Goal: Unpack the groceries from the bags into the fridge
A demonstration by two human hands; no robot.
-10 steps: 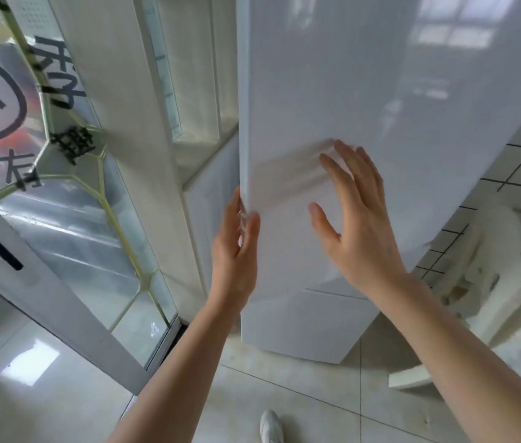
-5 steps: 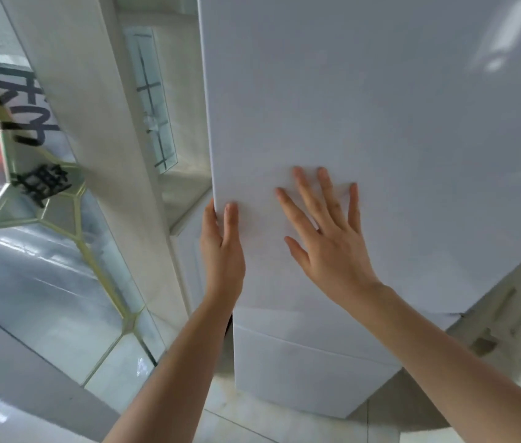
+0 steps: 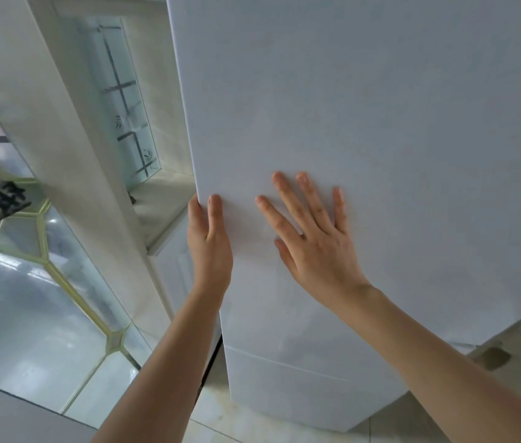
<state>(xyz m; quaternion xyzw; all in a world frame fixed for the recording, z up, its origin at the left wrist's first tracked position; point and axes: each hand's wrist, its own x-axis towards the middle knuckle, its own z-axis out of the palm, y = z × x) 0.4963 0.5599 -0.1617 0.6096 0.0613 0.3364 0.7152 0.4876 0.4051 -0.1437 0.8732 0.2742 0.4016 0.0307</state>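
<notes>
Pale glossy floor tiles (image 3: 252,423) lie nearest, with a mirrored glass panel crossed by gold strips (image 3: 45,298) at the left. The tall white smooth-fronted fridge (image 3: 364,123) stands upright, its long axis vertical, front facing the person, filling the centre and right. The left hand (image 3: 209,247) lies straight-fingered along its left edge. The right hand (image 3: 313,241) presses flat, fingers spread. Farther left, a frosted window (image 3: 125,100).
</notes>
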